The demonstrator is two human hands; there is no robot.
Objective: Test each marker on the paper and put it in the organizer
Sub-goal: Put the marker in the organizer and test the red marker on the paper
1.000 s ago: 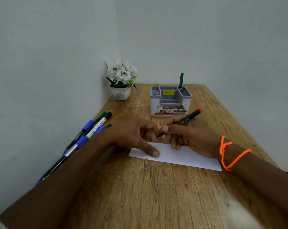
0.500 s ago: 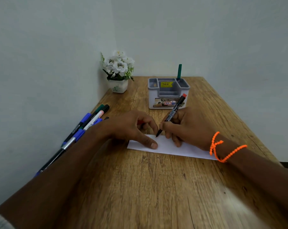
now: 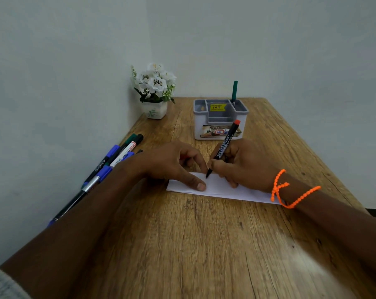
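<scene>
Head view: right hand (image 3: 245,167) grip pinched the red-ended marker (image 3: 223,147), tip on the paper (image 3: 217,187) just in front of the organizer (image 3: 220,119). Left hand (image 3: 172,165) pinned the paper, thumb flat, a red bit tucked under its fingers, likely the cap. One green marker (image 3: 234,91) stood in the organizer's back right compartment; a bunch of markers (image 3: 109,167) lay well left of it on the desk (image 3: 204,244), apparently untested. Early stage.

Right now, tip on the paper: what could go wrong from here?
1. The paper is held only by the left hand at one end; a stroke could drag it.
2. The left hand seems to hold the red cap, hard to confirm; it could drop.
3. The marker in the right hand may mark the nearby left thumb.
</scene>
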